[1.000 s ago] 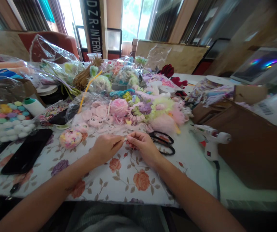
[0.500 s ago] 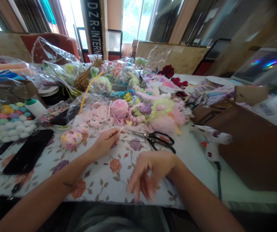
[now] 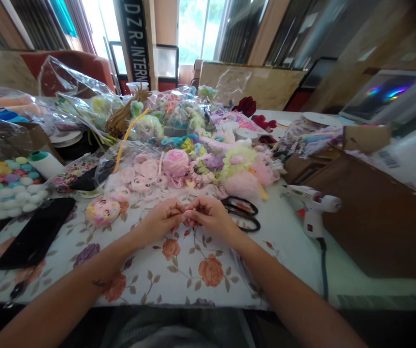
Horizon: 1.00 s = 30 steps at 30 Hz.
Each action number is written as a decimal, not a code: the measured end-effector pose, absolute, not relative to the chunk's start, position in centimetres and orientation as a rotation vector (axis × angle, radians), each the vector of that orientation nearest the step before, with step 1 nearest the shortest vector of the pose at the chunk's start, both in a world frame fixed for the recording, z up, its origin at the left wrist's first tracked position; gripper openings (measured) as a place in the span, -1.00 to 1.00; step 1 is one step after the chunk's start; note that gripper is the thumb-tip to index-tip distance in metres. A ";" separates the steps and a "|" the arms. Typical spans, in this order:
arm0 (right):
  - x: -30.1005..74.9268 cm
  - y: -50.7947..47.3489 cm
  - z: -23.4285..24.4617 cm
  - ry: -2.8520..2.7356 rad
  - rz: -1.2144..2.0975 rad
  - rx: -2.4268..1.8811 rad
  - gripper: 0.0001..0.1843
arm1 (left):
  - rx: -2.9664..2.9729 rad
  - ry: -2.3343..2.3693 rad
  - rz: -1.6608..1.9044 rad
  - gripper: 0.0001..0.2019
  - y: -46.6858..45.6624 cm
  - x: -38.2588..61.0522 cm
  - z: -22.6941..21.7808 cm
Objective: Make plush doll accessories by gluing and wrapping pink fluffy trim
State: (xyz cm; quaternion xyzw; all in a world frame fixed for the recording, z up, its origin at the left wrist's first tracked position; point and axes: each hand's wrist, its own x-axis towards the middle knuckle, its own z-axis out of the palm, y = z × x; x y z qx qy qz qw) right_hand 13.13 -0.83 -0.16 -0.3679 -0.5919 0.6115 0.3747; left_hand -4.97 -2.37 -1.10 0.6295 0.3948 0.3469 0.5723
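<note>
At frame centre, the left hand (image 3: 162, 218) and right hand (image 3: 210, 216) meet, fingers (image 3: 196, 216) pinched, contents indistinct, scissors (image 3: 238, 211) just right.

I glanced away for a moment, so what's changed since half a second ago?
The right hand, drawn back and apart then, has moved forward to meet the left hand; whatever their fingertips pinch is too small to tell. The scissors, phone and glue gun stayed put.

Scissors (image 3: 241, 213) right of fingers (image 3: 197, 215); glue gun (image 3: 313, 217) farther right; phone (image 3: 36, 234) left.
</note>
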 end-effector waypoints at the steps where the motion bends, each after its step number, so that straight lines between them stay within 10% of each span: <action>1: 13.1 -1.0 -0.2 -1.490 1.571 -0.947 -0.72 | 1.498 0.935 0.801 -0.73 -2.4 -5.0 -1.0; 30: 12.8 -0.5 -0.4 -1.257 1.213 -0.991 -0.67 | 1.881 1.363 1.045 -0.74 -1.6 -6.4 -0.7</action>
